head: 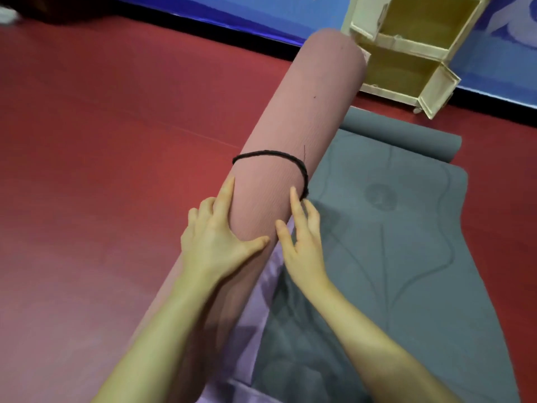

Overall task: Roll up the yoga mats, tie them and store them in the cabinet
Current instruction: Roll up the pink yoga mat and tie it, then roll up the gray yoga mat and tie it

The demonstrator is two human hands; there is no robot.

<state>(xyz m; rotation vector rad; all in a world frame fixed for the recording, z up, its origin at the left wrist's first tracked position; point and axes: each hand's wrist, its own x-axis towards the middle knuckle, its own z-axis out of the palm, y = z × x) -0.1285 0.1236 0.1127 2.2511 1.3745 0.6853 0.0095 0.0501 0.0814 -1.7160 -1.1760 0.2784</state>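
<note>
Pink and ribbed, the rolled yoga mat [293,135] slants up in front of me with its far end just short of the cabinet [406,50], whose doors stand open on two bare compartments. A black cord [273,156] rings the roll a little above my hands. My left hand [216,237] cups the roll's left side, fingers spread and thumb across the front, a loose grip more than a clench. My right hand [302,242] lies open against the right side, fingertips reaching toward where the cord dips out of sight. To finish the tie well, I judge I should steady the roll with the left, keep the layers from slackening, and draw the cord snug with the right before lifting anything. A grey mat [392,257], rolled only at its far edge, lies flat on the red floor [101,141] over a lilac mat [255,309], both yet to do. I cannot see the knot, the roll's lower end behind my forearm, or whether the cord is fastened at all.
</note>
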